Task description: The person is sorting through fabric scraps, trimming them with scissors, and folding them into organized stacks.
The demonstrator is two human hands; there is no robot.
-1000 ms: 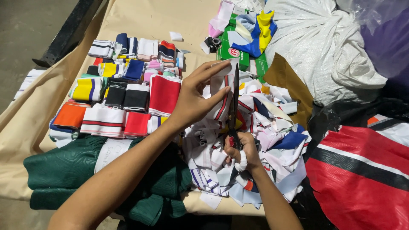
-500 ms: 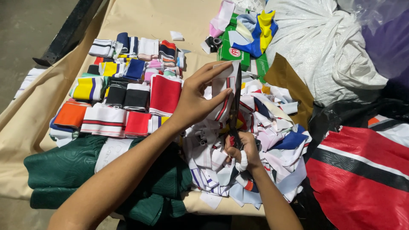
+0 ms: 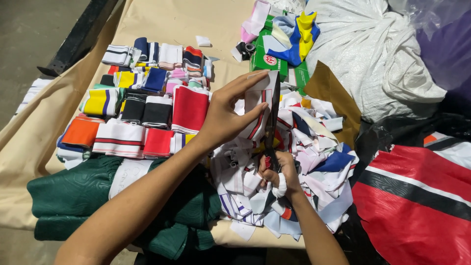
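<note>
My left hand (image 3: pixel 228 115) holds up a white fabric strip with red and dark stripes (image 3: pixel 259 110), fingers pinching its top and side. My right hand (image 3: pixel 279 172), with a white bandage on one finger, grips black scissors (image 3: pixel 272 122) whose blades point up along the strip's right edge. Both hands hover over a heap of mixed fabric scraps (image 3: pixel 294 162) in white, blue, pink and red.
Folded striped knit pieces (image 3: pixel 142 108) lie in rows on the beige cloth (image 3: pixel 162 24) at left. Green fabric (image 3: pixel 73 191) sits near me. A white sack (image 3: pixel 373 59), green box (image 3: pixel 267 59), brown paper (image 3: pixel 333 93) and red-black-white sheet (image 3: pixel 417 196) lie right.
The hands, strip and scissors stay almost where they were; the scissors edge slightly along the strip. Nothing else has moved.
</note>
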